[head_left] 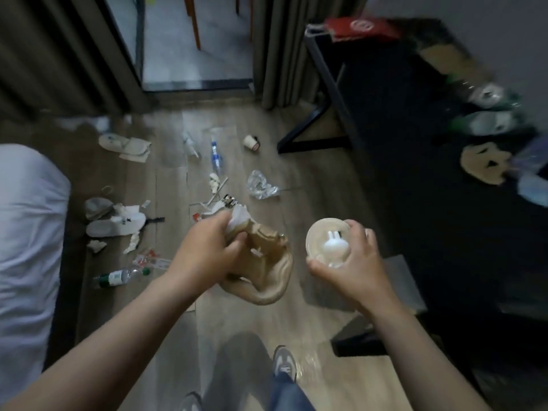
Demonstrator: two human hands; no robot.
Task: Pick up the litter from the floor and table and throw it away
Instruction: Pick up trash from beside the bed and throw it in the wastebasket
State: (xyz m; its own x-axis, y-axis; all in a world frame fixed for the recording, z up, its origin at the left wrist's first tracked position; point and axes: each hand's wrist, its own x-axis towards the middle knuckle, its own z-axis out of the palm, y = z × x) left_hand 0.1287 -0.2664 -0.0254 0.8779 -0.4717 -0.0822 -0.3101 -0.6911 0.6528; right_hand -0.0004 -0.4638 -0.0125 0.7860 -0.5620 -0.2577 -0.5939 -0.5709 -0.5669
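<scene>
My left hand (pixel 212 247) grips a crumpled bundle of beige paper trays (pixel 264 277) with white tissue at its top, held above the wooden floor. My right hand (pixel 353 259) holds a round beige lid (pixel 318 235) with a small white rabbit-shaped piece on it. Litter lies scattered on the floor beyond my hands: a clear plastic wrapper (pixel 261 185), a paper cup (pixel 252 143), a blue-labelled bottle (pixel 216 155), a green-capped bottle (pixel 118 277), tissues and wrappers. On the black table (pixel 415 129) at right lie plastic bottles (pixel 486 123) and a beige tray (pixel 483 167).
A white-sheeted bed (pixel 26 232) fills the left edge, white slippers (pixel 115 226) beside it. Grey curtains (pixel 278 51) frame a glass door at the back. A red bag (pixel 364 28) sits on the table's far end. My feet in grey shoes (pixel 284 363) stand below.
</scene>
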